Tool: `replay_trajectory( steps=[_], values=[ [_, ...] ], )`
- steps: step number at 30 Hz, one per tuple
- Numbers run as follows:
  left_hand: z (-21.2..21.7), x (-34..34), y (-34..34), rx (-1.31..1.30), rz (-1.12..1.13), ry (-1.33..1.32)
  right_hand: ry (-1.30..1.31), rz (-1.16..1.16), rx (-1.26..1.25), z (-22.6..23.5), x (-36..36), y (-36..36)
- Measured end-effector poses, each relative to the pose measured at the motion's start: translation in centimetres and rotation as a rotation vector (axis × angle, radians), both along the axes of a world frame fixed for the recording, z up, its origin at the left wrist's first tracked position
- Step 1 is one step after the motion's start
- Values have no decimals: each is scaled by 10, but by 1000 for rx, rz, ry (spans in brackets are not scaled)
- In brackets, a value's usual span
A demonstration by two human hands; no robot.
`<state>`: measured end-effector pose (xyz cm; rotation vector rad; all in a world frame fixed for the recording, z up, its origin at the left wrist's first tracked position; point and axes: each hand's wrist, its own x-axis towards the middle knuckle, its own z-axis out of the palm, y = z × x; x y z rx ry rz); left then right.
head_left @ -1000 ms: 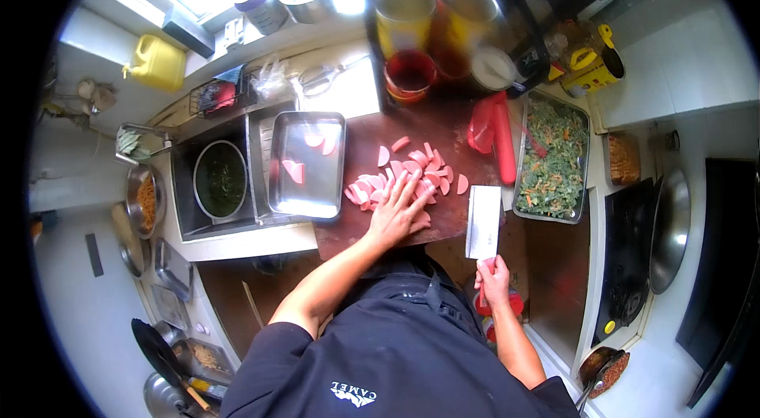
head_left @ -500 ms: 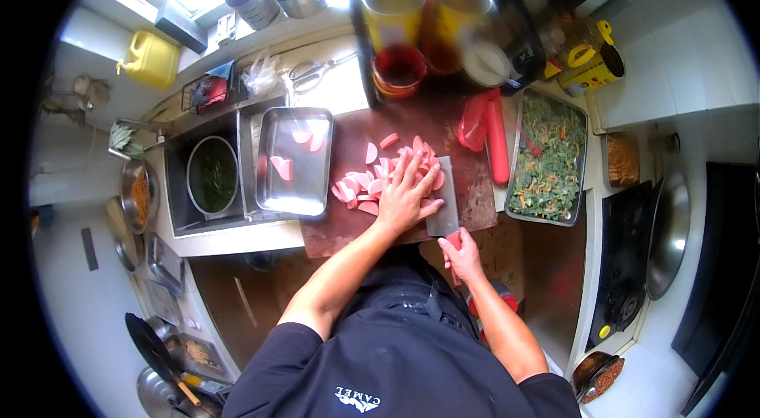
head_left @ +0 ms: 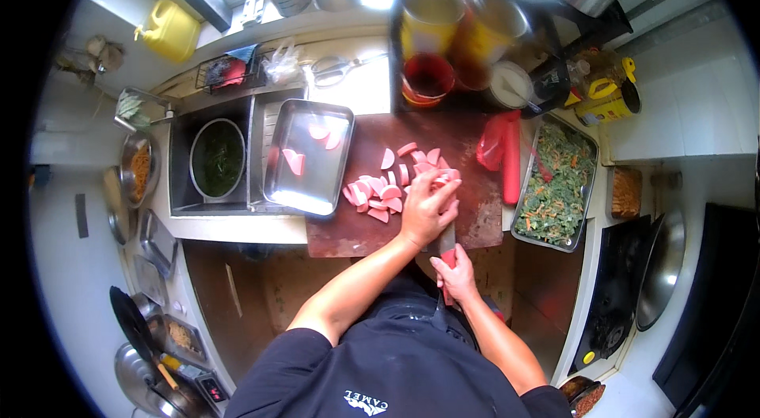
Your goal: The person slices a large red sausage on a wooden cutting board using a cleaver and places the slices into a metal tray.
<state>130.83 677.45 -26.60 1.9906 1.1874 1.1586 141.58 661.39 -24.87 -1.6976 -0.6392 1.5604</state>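
My right hand (head_left: pixel 457 274) is wrapped round the red handle of a cleaver (head_left: pixel 448 237). Most of its blade is hidden under my left hand (head_left: pixel 428 214). The left fingers are curled over a bunch of pink sausage slices, some showing at the fingertips. Other half-round sausage slices (head_left: pixel 374 188) lie loose on the brown cutting board (head_left: pixel 348 237), to the left of that hand and beyond it. A few slices sit in the metal tray (head_left: pixel 307 155) at the board's left edge. An uncut pink sausage (head_left: pixel 511 161) lies along the right edge.
Right of the board is a tray of chopped greens with orange bits (head_left: pixel 554 180). A pot of greens (head_left: pixel 218 158) stands in the sink at left. Behind the board is a dark rack (head_left: pixel 396 38) with tubs and a red container (head_left: pixel 428 79). Scissors (head_left: pixel 336 70) lie behind the tray.
My left hand has gone from spread flat on the slices to curled round some of them. The cleaver has come under that hand. The whole view has shifted a little.
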Motion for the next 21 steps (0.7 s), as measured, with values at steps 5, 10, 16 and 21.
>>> replay_trajectory(
  steps=[5, 10, 16, 21],
  values=[
    [34, -9, 13, 50, 11, -5, 26, -23, 42, 24, -8, 13],
    [56, -67, 47, 107, 126, 62, 48, 144, 83, 42, -45, 64],
    [38, -152, 80, 57, 394, 127, 123, 313, 114, 41, -113, 123],
    [2, -195, 98, 1, 528, 163, 49, 348, 79, 46, -125, 135]
  ],
)
